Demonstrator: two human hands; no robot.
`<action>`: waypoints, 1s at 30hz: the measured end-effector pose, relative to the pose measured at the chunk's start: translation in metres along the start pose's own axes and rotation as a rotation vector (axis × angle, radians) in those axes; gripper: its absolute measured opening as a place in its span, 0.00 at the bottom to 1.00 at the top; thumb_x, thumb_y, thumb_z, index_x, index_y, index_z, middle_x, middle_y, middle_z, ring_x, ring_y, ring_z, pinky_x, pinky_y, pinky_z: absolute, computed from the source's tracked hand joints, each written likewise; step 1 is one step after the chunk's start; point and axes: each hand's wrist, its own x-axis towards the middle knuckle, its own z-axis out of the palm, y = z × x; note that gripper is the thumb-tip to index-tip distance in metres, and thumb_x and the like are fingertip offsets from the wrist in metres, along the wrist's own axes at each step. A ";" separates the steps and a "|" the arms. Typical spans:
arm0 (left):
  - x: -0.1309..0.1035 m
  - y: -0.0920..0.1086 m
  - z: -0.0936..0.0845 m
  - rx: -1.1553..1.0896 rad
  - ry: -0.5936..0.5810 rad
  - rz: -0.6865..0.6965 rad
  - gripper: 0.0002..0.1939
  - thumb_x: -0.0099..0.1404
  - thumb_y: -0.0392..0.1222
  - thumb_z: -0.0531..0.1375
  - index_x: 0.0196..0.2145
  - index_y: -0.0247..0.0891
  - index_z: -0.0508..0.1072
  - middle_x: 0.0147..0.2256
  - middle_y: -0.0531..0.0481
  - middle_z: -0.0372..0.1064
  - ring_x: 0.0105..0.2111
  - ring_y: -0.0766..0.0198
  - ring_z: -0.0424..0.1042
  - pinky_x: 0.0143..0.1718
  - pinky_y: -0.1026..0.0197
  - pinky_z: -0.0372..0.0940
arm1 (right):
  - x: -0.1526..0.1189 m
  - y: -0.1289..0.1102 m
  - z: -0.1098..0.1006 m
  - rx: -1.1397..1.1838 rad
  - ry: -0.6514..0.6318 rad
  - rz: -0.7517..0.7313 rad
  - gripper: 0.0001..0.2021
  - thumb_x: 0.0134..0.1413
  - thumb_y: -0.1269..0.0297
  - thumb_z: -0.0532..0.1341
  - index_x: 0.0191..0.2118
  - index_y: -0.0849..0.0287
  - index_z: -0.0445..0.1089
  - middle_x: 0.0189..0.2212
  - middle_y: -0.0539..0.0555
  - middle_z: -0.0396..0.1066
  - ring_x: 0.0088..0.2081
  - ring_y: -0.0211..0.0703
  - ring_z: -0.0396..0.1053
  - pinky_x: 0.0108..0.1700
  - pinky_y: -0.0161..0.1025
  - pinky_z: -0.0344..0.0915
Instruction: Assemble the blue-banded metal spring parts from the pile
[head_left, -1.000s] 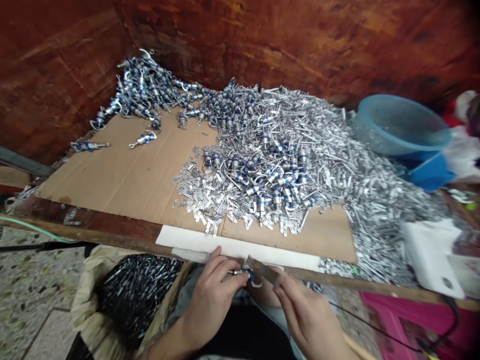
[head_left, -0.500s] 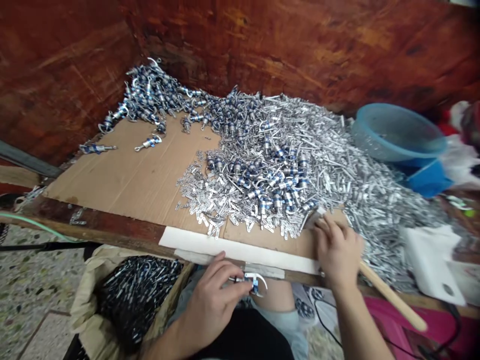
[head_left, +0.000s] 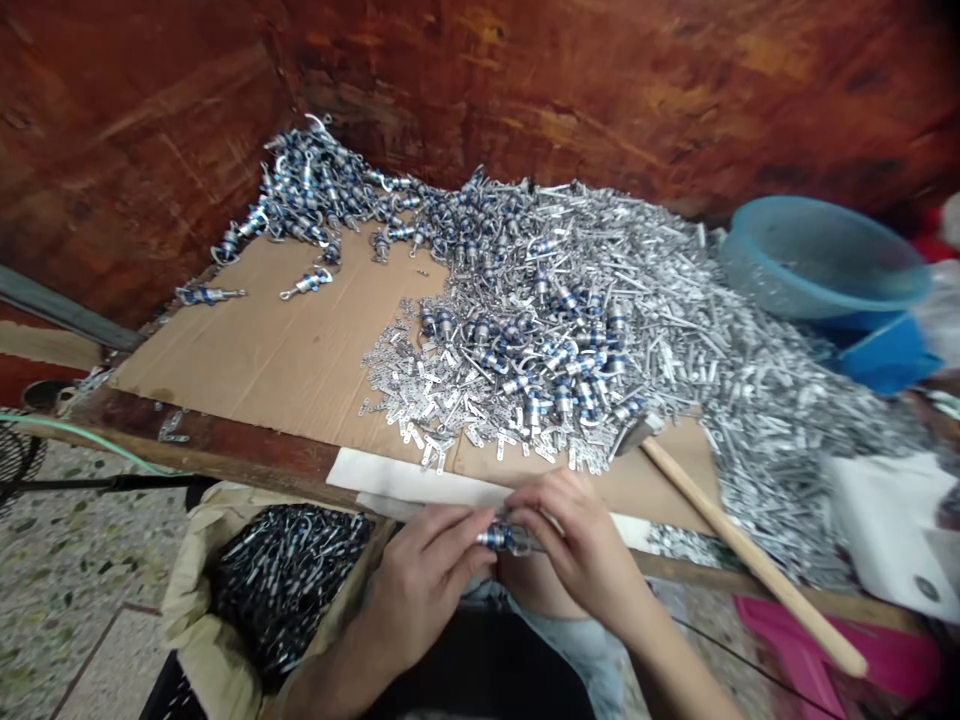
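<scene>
Over the table's front edge, my left hand point(head_left: 435, 575) pinches a small blue-and-silver metal fitting point(head_left: 493, 538). My right hand point(head_left: 574, 540) meets it from the other side, its fingers closed around the fitting's other end, which they mostly hide. Just to the right lies a hammer point(head_left: 739, 545), its metal head on the cardboard and its wooden handle jutting past the table edge. Beyond the hands, similar blue-and-silver fittings point(head_left: 562, 365) lie heaped together, with small flat metal links point(head_left: 427, 400) loose in front of them.
Finished-looking fittings point(head_left: 311, 180) pile up at the back left on cardboard point(head_left: 285, 340). Silver rods point(head_left: 675, 280) cover the right side, beside a translucent blue basin point(head_left: 825, 255). A paper-lined sack of dark parts point(head_left: 285, 580) stands lower left. A pink stool point(head_left: 795, 640) is lower right.
My right hand has left the hammer and moved left to the fitting. The hammer now lies by itself. My left hand still holds the fitting. The view has shifted slightly.
</scene>
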 end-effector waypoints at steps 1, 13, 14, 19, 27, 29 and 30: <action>0.002 0.001 0.000 0.001 0.002 0.008 0.13 0.66 0.37 0.55 0.49 0.39 0.69 0.38 0.48 0.72 0.38 0.64 0.72 0.40 0.63 0.70 | -0.008 -0.007 -0.002 0.061 -0.004 -0.017 0.04 0.60 0.68 0.54 0.38 0.55 0.64 0.30 0.50 0.68 0.34 0.40 0.63 0.37 0.39 0.59; 0.007 0.014 -0.002 -0.279 -0.079 -0.258 0.06 0.62 0.34 0.58 0.34 0.40 0.75 0.31 0.51 0.71 0.32 0.67 0.72 0.33 0.66 0.69 | -0.040 -0.008 0.001 0.222 0.084 0.011 0.07 0.56 0.65 0.59 0.41 0.55 0.64 0.33 0.53 0.67 0.38 0.43 0.65 0.37 0.39 0.63; 0.007 0.015 -0.001 -0.289 -0.082 -0.301 0.06 0.61 0.33 0.58 0.33 0.40 0.75 0.30 0.51 0.71 0.31 0.67 0.72 0.33 0.66 0.69 | -0.041 -0.010 0.003 0.178 0.114 0.013 0.05 0.56 0.67 0.58 0.39 0.55 0.66 0.33 0.53 0.67 0.37 0.43 0.65 0.37 0.39 0.62; 0.009 0.019 0.001 -0.240 -0.099 -0.303 0.05 0.59 0.33 0.58 0.29 0.37 0.74 0.27 0.51 0.70 0.28 0.66 0.70 0.30 0.65 0.67 | -0.042 -0.023 0.008 -0.001 0.252 0.067 0.05 0.54 0.72 0.58 0.35 0.55 0.70 0.29 0.50 0.69 0.32 0.40 0.66 0.37 0.41 0.58; 0.008 0.022 -0.002 -0.237 -0.149 -0.289 0.06 0.59 0.32 0.57 0.29 0.38 0.73 0.28 0.52 0.69 0.29 0.66 0.70 0.31 0.66 0.66 | -0.043 -0.024 0.005 0.024 0.131 0.116 0.06 0.56 0.70 0.57 0.38 0.54 0.69 0.32 0.51 0.69 0.36 0.42 0.65 0.39 0.41 0.57; 0.006 0.022 -0.003 -0.161 -0.178 -0.225 0.07 0.60 0.31 0.56 0.28 0.37 0.72 0.27 0.51 0.68 0.30 0.66 0.69 0.31 0.65 0.66 | -0.044 -0.025 0.006 0.006 0.068 0.087 0.09 0.57 0.72 0.55 0.40 0.54 0.69 0.33 0.52 0.70 0.36 0.42 0.65 0.39 0.41 0.57; 0.005 0.021 -0.003 -0.117 -0.192 -0.186 0.07 0.60 0.32 0.56 0.28 0.37 0.72 0.27 0.51 0.68 0.30 0.65 0.69 0.32 0.64 0.66 | -0.045 -0.025 0.008 0.002 0.032 0.091 0.09 0.56 0.72 0.54 0.40 0.54 0.69 0.32 0.52 0.70 0.35 0.41 0.65 0.39 0.41 0.57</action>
